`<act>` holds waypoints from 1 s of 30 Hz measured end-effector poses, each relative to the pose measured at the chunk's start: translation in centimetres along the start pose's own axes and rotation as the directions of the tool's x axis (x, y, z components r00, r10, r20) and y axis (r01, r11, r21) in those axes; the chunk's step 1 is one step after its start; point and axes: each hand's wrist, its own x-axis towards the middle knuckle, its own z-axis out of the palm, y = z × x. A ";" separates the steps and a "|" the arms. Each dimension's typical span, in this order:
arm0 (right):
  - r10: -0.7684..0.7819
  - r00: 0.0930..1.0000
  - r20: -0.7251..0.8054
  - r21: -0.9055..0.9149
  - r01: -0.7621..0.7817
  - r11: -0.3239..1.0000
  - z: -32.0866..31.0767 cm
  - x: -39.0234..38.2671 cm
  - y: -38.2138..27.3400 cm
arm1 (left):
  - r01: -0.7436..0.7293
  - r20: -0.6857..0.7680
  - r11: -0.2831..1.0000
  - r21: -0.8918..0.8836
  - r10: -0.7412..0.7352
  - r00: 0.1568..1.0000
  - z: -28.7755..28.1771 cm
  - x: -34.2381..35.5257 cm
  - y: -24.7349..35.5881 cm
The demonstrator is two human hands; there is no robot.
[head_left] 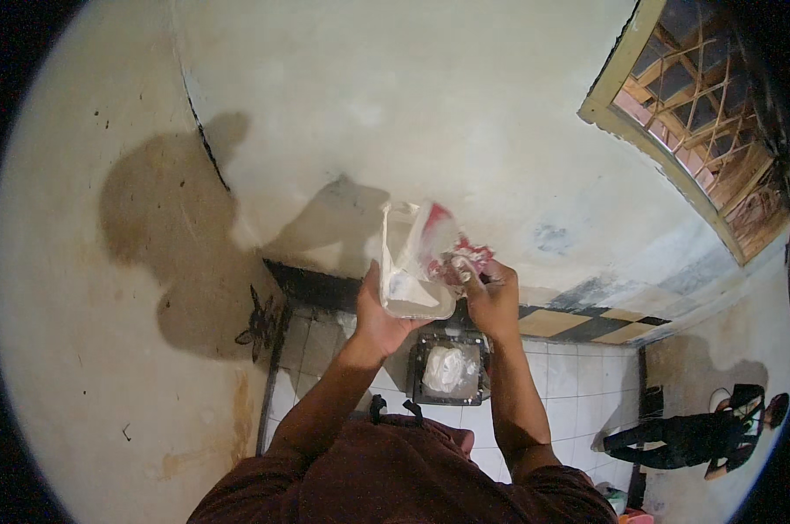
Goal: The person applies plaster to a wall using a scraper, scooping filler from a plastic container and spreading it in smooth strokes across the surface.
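My left hand [379, 321] grips a whitish rectangular plastic container [419, 307] around its lower side and holds it up in front of the wall. The container is tilted, and its open side faces me. My right hand [494, 302] is closed on a crumpled red-and-white plastic packet [474, 255] at the container's right edge. Part of the packet looks smeared by motion and overlaps the container, so whether it reaches inside is hard to tell. Below my hands, a white bundle [446, 368], perhaps a plastic bag, rests on a dark square stool [419, 391].
A stained pale wall [343, 79] rises ahead, with a latticed window [696, 113] at upper right. Black and tan tiles [587, 325] run along its base. White floor tiles [561, 375] surround the stool. Another person [692, 441] in dark clothes is at the lower right.
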 end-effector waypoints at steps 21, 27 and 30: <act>0.267 0.963 -0.037 0.927 -0.067 0.370 -1.5 9.1 -4.7 | -0.090 0.011 0.996 0.020 0.090 0.996 -0.9 -1.1 1.8; 0.268 0.958 0.097 0.866 -0.214 0.451 1.8 7.0 -4.1 | -0.266 -0.047 0.911 0.316 0.295 0.954 -0.7 -2.3 2.1; 0.190 0.959 0.212 0.725 -0.285 0.627 2.9 4.0 -0.6 | -0.146 -0.118 0.985 0.088 0.155 0.981 -1.4 -1.8 2.4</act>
